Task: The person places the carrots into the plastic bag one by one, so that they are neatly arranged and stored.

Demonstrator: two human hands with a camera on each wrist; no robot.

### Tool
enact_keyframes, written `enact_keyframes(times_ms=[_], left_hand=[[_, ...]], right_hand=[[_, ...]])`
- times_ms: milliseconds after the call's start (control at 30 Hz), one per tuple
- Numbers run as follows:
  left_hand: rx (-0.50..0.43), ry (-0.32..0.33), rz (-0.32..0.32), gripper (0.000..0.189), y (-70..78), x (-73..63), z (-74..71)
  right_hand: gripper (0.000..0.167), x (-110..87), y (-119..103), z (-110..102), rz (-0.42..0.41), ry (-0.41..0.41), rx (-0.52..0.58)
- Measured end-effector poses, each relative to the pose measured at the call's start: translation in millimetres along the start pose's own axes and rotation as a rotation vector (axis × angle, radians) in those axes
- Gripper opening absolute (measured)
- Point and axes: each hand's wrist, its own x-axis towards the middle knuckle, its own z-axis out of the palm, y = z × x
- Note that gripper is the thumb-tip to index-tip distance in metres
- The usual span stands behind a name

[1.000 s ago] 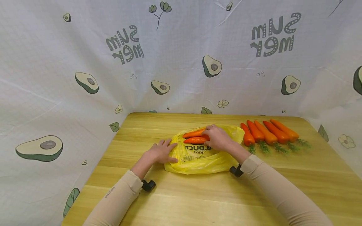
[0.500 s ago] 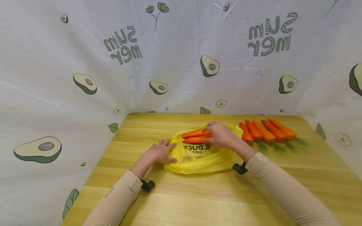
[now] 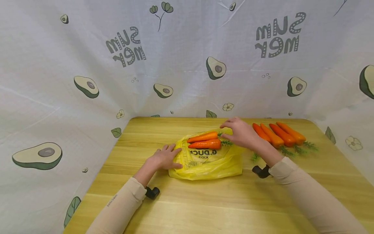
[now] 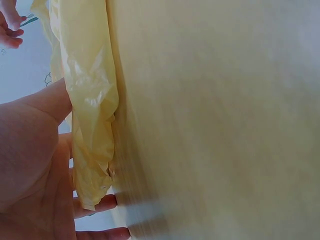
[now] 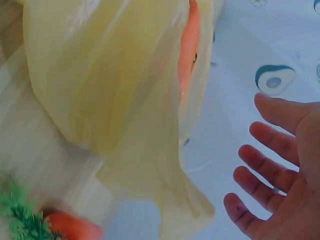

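Observation:
A yellow plastic bag with dark lettering lies flat on the wooden table. Two carrots with green tops, an orange one and a redder one, lie side by side at the bag, tips to the left. My left hand rests with spread fingers on the bag's left edge; in the left wrist view its fingers lie beside the crumpled plastic. Just right of the two carrots' tops, my right hand is raised over the bag's right end. Its fingers are loosely bent and hold nothing, as the right wrist view confirms.
Several more carrots lie in a slanted row at the right back of the table; my right hand and wrist partly cover the row's left end. A white curtain printed with avocados stands behind and beside the table.
My right hand has let go of the two carrots and moved right and up, so their green tops now show. My left hand stays on the bag's edge.

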Motion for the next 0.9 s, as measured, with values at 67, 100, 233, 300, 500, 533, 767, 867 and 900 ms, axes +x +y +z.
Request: enact_keyframes(times_ms=[67,100,233,300,500,533,767,867,900], left_hand=[[-0.004,-0.001,0.002,0.081,-0.2,0.0,0.1],[-0.004,-0.003,0.002,0.081,-0.2,-0.1,0.0],[-0.003,-0.004,0.000,0.082,-0.6,-0.6,-0.1],[-0.004,-0.004,-0.001,0.082,-0.8,-0.6,-0.3],[0.003,-0.002,-0.001,0.082,-2.2,-0.5,0.3],[0.003,-0.002,-0.002,0.082,-2.4,-0.6,0.3],[-0.003,0.001,0.003,0.081,-2.3,-1.7,-1.2],[-0.005,-0.001,0.001,0.081,-2.2,-1.7,-1.6],[-0.005,-0.001,0.000,0.081,-2.2,-1.6,-1.5]], right_hand=[[0.036,-3.3,5,-6,0.006,0.018,0.004],[0.035,-4.9,8,-9,0.010,0.027,0.012],[0.032,-11.5,18,-19,0.025,0.059,0.039],[0.032,-14.7,22,-23,0.035,0.068,0.054],[0.037,-24.2,38,-32,0.102,0.057,0.066],[0.038,-25.5,41,-33,0.114,0.058,0.063],[0.045,-35.4,62,-31,0.205,0.077,0.073],[0.050,-38.5,69,-29,0.232,0.084,0.079],[0.051,-39.5,71,-28,0.239,0.085,0.077]])
